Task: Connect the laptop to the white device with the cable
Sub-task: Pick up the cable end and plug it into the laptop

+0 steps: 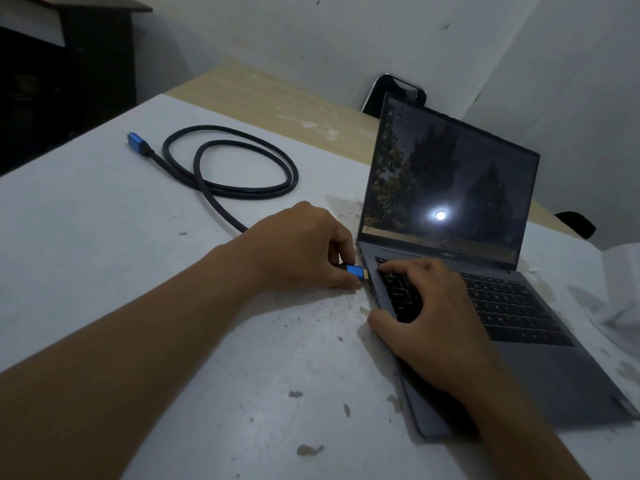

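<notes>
**Plug lined up at the laptop's left edge**

On the white table [104, 237], seen from the head camera, an open grey laptop [519, 341] sits to the right with its screen lit, showing dark trees and one bright glare spot. The left hand [304, 251] is pinched shut on the blue plug [355, 271] at the near end of the black cable [242, 192], thumb underneath and fingers curled over the top. The plug pokes out past the fingertips, and its gold tip sits right at the laptop's left side edge, close to the hinge. Can't tell if it's actually in the port or only touching.

The right hand [429, 313] lies flat on the left part of the keyboard, fingers spread, thumb hanging over the laptop's left edge just below the plug. It's pressing down, not gripping anything.

Behind the left hand, the cable runs back across the table into a loose double loop, and the other blue plug [138, 142] lies free at the far left, well away from both hands.

Farther back there's a tan tabletop [277, 98] and a dark chair back [394, 95] against the white wall.
</notes>
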